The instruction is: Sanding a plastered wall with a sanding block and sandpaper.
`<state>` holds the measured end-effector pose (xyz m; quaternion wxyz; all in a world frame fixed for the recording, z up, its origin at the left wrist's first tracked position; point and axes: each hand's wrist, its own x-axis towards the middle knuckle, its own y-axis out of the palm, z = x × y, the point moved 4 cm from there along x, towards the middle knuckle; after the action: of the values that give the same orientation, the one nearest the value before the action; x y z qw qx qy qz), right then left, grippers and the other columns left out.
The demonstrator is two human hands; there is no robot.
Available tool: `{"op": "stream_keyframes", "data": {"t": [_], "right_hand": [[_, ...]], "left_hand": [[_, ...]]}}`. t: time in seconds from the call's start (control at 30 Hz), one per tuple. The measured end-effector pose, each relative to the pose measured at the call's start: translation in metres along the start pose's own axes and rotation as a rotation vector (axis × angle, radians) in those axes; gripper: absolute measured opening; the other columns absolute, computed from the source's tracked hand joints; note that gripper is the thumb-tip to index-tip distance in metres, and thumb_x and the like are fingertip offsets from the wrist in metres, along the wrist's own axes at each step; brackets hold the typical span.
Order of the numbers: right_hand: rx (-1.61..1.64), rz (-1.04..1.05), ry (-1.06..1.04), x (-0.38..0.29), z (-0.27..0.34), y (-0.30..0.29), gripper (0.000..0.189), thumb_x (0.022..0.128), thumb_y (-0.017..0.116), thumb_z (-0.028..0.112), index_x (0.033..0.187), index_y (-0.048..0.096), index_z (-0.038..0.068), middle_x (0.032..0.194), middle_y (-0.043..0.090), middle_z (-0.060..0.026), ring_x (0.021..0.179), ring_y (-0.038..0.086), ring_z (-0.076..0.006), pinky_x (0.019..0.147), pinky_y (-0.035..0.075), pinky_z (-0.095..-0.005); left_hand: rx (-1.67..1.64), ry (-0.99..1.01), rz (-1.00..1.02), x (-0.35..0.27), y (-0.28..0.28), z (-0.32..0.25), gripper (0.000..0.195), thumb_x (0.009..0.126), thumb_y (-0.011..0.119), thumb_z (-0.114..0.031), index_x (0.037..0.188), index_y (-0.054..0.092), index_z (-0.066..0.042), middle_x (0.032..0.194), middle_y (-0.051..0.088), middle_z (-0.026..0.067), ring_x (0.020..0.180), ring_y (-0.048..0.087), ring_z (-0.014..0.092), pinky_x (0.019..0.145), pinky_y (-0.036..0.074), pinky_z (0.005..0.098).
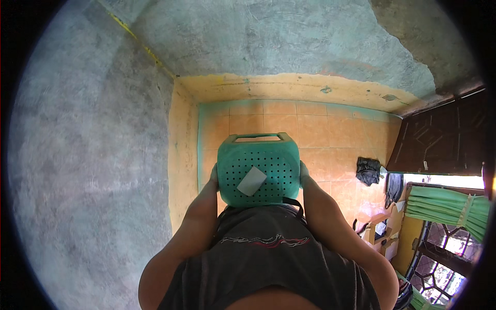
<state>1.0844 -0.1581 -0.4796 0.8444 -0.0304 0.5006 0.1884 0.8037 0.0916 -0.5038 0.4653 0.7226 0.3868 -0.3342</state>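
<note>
Right in front of my body is a green plastic seat (pixel 279 155), perforated with small square holes and with a slotted bar along its far edge. Whether it is a stool or a chair cannot be told from above. My left hand (pixel 214 176) grips its left side, while my right hand (pixel 304 172) holds the right side. The fingers of both hands are largely hidden by the seat's edges. A flat white rectangular piece (pixel 252 181), perhaps paper or a sponge, lies slanted on the perforated surface, touched by neither hand. A black strap (pixel 295 203) hangs at the seat's near right corner.
Orange floor tiles (pixel 314 124) meet a bare plaster wall (pixel 97 155) on the left and another ahead. To the right are a dark wooden door (pixel 441 135), dark cloth (pixel 368 171), an open cardboard box (pixel 381 232) and a green curtain (pixel 445 207) by a barred window (pixel 441 252).
</note>
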Motion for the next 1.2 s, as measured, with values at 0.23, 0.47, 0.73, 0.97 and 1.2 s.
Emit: {"op": "stream_keyframes", "data": {"t": [0.23, 0.47, 0.73, 0.97, 1.2], "right_hand": [[-0.078, -0.021, 0.075, 0.067, 0.056, 0.009, 0.051, 0.095, 0.045, 0.050, 0.120, 0.064, 0.010, 0.108, 0.069, -0.0062, 0.095, 0.065, -0.0222, 0.083, 0.053, -0.0388], [0.152, 0.336, 0.132, 0.087, 0.018, 0.066, 0.055, 0.097, 0.045, 0.052, 0.132, 0.057, 0.011, 0.124, 0.063, -0.0084, 0.111, 0.059, -0.0207, 0.093, 0.048, -0.0334], [0.011, 0.248, 0.308, 0.114, 0.033, 0.116, 0.059, 0.096, 0.041, 0.059, 0.135, 0.054, 0.016, 0.126, 0.060, -0.0087, 0.108, 0.060, -0.0233, 0.091, 0.051, -0.0393], [-0.419, 0.303, 0.299, 0.128, 0.036, 0.187, 0.061, 0.096, 0.042, 0.061, 0.132, 0.056, 0.015, 0.123, 0.061, -0.0090, 0.106, 0.060, -0.0222, 0.091, 0.049, -0.0386], [-0.748, 0.564, 0.394, 0.135, 0.021, 0.273, 0.061, 0.096, 0.043, 0.062, 0.130, 0.058, 0.014, 0.122, 0.062, -0.0090, 0.106, 0.059, -0.0217, 0.092, 0.048, -0.0381]], "left_hand": [[-0.035, 0.007, -0.054, 0.063, 0.034, -0.034, 0.049, 0.096, 0.041, -0.048, 0.119, 0.062, -0.012, 0.111, 0.068, 0.0083, 0.098, 0.065, 0.027, 0.087, 0.053, 0.0440], [-0.128, -0.078, -0.107, 0.077, -0.027, -0.062, 0.044, 0.095, 0.043, -0.044, 0.112, 0.066, -0.011, 0.107, 0.069, 0.0088, 0.092, 0.065, 0.026, 0.082, 0.054, 0.0425], [-0.129, 0.007, -0.324, 0.073, -0.046, -0.058, 0.054, 0.095, 0.044, -0.048, 0.127, 0.061, -0.008, 0.119, 0.066, 0.0134, 0.103, 0.063, 0.029, 0.089, 0.052, 0.0461], [-0.553, 0.107, -0.397, 0.054, -0.118, 0.003, 0.057, 0.095, 0.041, -0.051, 0.129, 0.060, -0.010, 0.122, 0.065, 0.0125, 0.109, 0.061, 0.030, 0.094, 0.049, 0.0471], [-0.802, 0.301, -0.584, 0.012, -0.135, 0.072, 0.061, 0.095, 0.037, -0.054, 0.132, 0.057, -0.010, 0.125, 0.063, 0.0108, 0.112, 0.060, 0.031, 0.097, 0.048, 0.0468]]}}
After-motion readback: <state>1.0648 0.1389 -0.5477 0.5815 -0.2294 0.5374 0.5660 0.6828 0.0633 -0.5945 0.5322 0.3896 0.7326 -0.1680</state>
